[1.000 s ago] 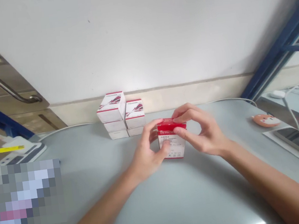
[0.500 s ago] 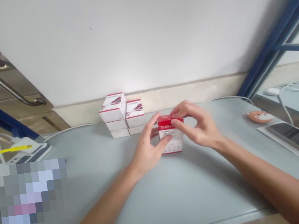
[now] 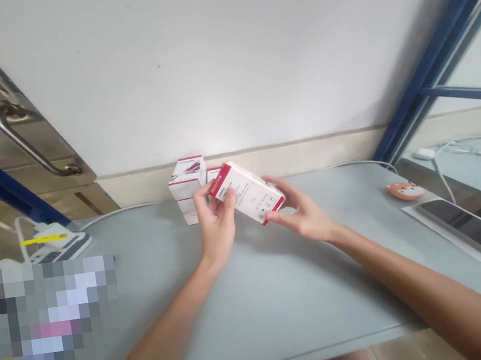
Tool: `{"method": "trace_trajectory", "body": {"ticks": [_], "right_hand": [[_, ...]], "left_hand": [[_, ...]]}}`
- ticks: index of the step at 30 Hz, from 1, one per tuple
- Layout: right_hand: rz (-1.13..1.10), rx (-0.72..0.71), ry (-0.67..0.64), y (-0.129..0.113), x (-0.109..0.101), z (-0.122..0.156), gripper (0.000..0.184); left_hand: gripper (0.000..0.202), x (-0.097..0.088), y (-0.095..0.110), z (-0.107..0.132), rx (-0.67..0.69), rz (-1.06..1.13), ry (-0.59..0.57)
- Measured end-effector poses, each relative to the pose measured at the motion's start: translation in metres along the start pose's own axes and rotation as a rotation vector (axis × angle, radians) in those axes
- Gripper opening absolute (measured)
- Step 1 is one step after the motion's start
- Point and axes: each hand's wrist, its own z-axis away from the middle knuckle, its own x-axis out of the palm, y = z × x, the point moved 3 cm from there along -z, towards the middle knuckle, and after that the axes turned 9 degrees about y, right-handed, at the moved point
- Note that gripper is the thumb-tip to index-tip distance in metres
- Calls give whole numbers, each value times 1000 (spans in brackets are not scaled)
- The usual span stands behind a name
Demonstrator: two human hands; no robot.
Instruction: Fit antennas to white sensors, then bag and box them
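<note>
A white and red cardboard box (image 3: 249, 195) marked DETECTOR is tilted in the air above the table, its top leaning left. My left hand (image 3: 218, 218) grips its upper left end, with the thumb on the printed face. At the lower right end my right hand (image 3: 300, 207) holds it too, thumb at the bottom corner and fingers behind. Just behind and left of the held box, similar boxes (image 3: 188, 190) stand stacked against the wall; the held box and my left hand partly cover them.
On the grey table (image 3: 250, 320), an orange animal-faced object (image 3: 405, 191) lies at the right, near a dark flat device (image 3: 473, 232) on a white sheet. A power strip (image 3: 65, 241) with cables sits at the left, beside a pixelated area. Blue frame posts (image 3: 436, 54) flank the table.
The box has been lifted off the table and tipped to the left, closer to the stack. My right hand moved from its red top to its bottom end. The view shifted slightly.
</note>
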Motion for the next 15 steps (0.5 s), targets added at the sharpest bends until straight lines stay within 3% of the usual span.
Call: {"method": "trace_trajectory", "body": {"ticks": [3,5,6,7,9,10,13,15], "right_hand": [[108,-178,267,-12,-2,-1,71],[298,-278,413,-16,-2,-5,70],[414,-319,456,-16,0,-9,69],[528,-358,468,-15,3,-15,67],[721,-452,406,-11,15,-30,59],[790,-508,343,-9,24,-39,54],[876,-630,177,-3,54,-66,48],[791,-623,141,0,73,-82,55]], "left_hand": [[36,-25,19,-18,365,-278,287],[41,-51,18,-37,487,-366,518],[43,-65,10,-49,430,-354,581],[43,-78,-3,-62,291,-305,591],[41,-95,-38,-83,-145,-81,465],[44,-99,-51,-90,-265,-32,408],[47,-98,-76,-98,-391,71,249],[48,-91,-81,-99,-415,133,152]]}}
